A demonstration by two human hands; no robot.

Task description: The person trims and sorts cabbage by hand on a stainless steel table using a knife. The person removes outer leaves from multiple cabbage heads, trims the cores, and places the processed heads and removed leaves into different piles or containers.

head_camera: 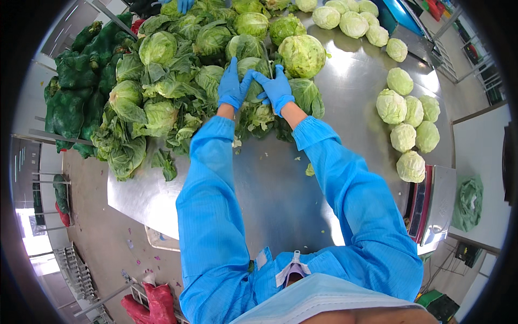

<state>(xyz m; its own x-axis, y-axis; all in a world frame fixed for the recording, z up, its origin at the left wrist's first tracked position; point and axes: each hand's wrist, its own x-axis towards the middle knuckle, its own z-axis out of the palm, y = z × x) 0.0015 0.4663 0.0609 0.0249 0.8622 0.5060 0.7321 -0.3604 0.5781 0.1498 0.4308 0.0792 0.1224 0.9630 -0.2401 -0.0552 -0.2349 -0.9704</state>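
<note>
Both my hands, in blue gloves, reach forward into a heap of leafy cabbages on a steel table. My left hand (234,86) rests with spread fingers on the left side of a green cabbage (251,90). On that cabbage's right side lies my right hand (276,88), its thumb and forefinger apart and the fingertips of both hands nearly meeting. What the undersides of the fingers grip is hidden. A large round cabbage (302,56) sits just beyond my right hand. Beside it, nearer me, is a cabbage with loose outer leaves (306,97).
Green mesh sacks (75,87) stand left of the heap. Trimmed pale cabbages (391,106) lie along the right side of the steel table (279,190), above a scale (435,206). Another person's gloved hand (185,5) shows at the far edge. Cut leaves (165,164) lie nearer me.
</note>
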